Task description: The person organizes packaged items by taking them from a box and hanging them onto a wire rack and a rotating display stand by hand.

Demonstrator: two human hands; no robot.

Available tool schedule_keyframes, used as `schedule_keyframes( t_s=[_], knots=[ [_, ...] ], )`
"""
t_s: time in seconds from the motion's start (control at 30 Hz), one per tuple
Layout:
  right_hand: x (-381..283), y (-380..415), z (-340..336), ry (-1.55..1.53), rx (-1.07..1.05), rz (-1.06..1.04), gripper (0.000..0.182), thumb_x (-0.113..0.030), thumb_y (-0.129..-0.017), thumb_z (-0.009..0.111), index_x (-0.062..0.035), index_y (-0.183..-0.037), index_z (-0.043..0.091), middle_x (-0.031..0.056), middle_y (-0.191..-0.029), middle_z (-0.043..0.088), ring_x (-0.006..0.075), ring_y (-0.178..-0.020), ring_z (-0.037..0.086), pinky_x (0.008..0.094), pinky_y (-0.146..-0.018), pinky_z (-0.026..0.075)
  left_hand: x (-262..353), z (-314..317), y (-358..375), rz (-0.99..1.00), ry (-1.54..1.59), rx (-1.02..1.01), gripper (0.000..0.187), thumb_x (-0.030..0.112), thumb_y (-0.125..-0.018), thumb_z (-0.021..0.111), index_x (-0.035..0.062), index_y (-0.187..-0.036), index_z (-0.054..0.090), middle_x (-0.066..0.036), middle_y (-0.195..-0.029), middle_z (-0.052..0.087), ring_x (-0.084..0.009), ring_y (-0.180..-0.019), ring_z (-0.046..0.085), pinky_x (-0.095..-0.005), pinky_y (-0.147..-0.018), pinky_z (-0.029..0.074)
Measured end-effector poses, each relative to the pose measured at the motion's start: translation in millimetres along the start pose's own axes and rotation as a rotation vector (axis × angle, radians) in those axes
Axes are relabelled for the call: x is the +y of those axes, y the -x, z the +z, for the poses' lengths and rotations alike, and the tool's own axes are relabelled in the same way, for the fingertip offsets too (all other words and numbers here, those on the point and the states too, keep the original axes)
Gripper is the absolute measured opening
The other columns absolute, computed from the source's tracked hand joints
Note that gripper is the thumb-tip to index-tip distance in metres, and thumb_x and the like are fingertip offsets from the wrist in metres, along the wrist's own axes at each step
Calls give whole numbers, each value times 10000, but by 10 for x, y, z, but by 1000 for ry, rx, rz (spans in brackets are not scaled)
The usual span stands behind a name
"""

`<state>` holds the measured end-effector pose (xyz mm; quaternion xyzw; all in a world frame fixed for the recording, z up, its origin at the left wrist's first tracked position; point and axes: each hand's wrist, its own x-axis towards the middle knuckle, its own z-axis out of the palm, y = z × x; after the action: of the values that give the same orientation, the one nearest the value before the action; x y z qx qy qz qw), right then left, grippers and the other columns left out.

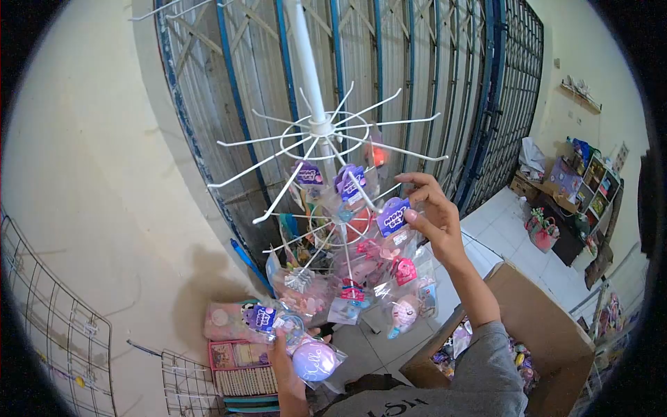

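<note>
My right hand (436,217) is closed, its thumb at the edge of a purple header card (394,217) reading "Night Sky". This card tops a clear packet at the tip of a white hook. My left hand (283,365), lower down, is closed on several clear packets. One has a purple card (262,318); another shows a round lilac piece (314,361) marked "Hello". Between my hands stands a white display rack (320,126) with radiating hooks. On its lower hooks hang packets with pink trinkets (404,271). My left fingers are partly hidden.
An open cardboard box (538,316) holding packets stands at my right. Stacked goods (243,381) sit at lower left, near wire racks (59,326). Behind the display rack is a folding metal gate (445,90). Shelves and bags (542,229) line the far right.
</note>
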<state>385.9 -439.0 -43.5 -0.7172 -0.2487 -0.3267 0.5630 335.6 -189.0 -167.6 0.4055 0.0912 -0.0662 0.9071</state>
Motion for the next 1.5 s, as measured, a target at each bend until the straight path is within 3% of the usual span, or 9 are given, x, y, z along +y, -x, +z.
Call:
schedule_keyframes(
  t_s=[0.37,0.47,0.63,0.97,1.1,1.23,1.3,1.37,1.5],
  knots=[
    [-159,19,115,27,-23,-26,106,-92,-676,576,-15,-693,506,98,-993,437,175,-948,403,283,-828,271,-23,213,-12,-34,-67,47,463,414,-769,441,6,-984,408,-168,-778,523,-277,-644,562,-426,-553,497],
    [-189,36,172,-33,50,6,103,-89,-676,577,-20,-687,501,91,-958,438,176,-939,405,277,-823,272,-69,183,-25,15,-78,-34,452,373,-824,339,-18,-1050,343,-251,-818,516,-380,-718,549,-480,-619,467],
    [-97,-3,235,139,101,-38,104,-74,-668,569,-10,-688,489,96,-894,447,177,-853,439,263,-770,310,-110,208,-48,9,25,-70,398,369,-799,412,8,-966,430,-147,-836,523,-229,-708,554,-428,-599,495],
    [296,-294,365,317,220,-20,137,-110,-665,592,3,-673,514,76,-780,439,154,-696,432,230,-638,332,-82,288,-110,-22,30,-242,414,361,-811,375,-2,-1004,422,-164,-901,514,-293,-747,542,-498,-639,457],
    [248,-180,369,264,388,-44,291,-125,-670,608,-20,-909,479,44,-764,432,110,-661,395,217,-593,332,-26,318,-94,-39,27,-251,373,299,-820,385,-13,-1024,404,-185,-937,501,-323,-758,538,-514,-659,446],
    [60,237,401,6,341,-28,394,-133,-676,610,-24,-1006,423,40,-798,435,89,-689,394,199,-604,336,13,407,-67,-77,99,-417,400,261,-818,417,-43,-1070,356,-206,-948,502,-338,-772,544,-404,-649,472],
    [-19,380,422,102,-135,87,426,-146,-665,626,-27,-1020,422,44,-801,477,89,-690,440,193,-591,352,-66,445,-66,-100,48,-452,366,270,-831,369,9,-1086,341,-218,-926,493,-337,-755,536,-486,-638,460],
    [-149,427,528,109,-222,147,392,-148,-657,633,-25,-987,459,45,-776,509,92,-675,467,201,-575,363,-222,378,-93,-131,7,-488,369,258,-830,379,28,-1112,316,-208,-932,492,-329,-768,537,-449,-634,471],
    [-16,561,563,107,-375,234,207,-87,-644,644,-3,-817,568,40,-727,572,100,-658,521,224,-603,399,-343,371,-8,-113,-154,-494,304,195,-826,432,4,-1061,410,-70,-996,480,-122,-916,464,-266,-765,395]
  ],
)
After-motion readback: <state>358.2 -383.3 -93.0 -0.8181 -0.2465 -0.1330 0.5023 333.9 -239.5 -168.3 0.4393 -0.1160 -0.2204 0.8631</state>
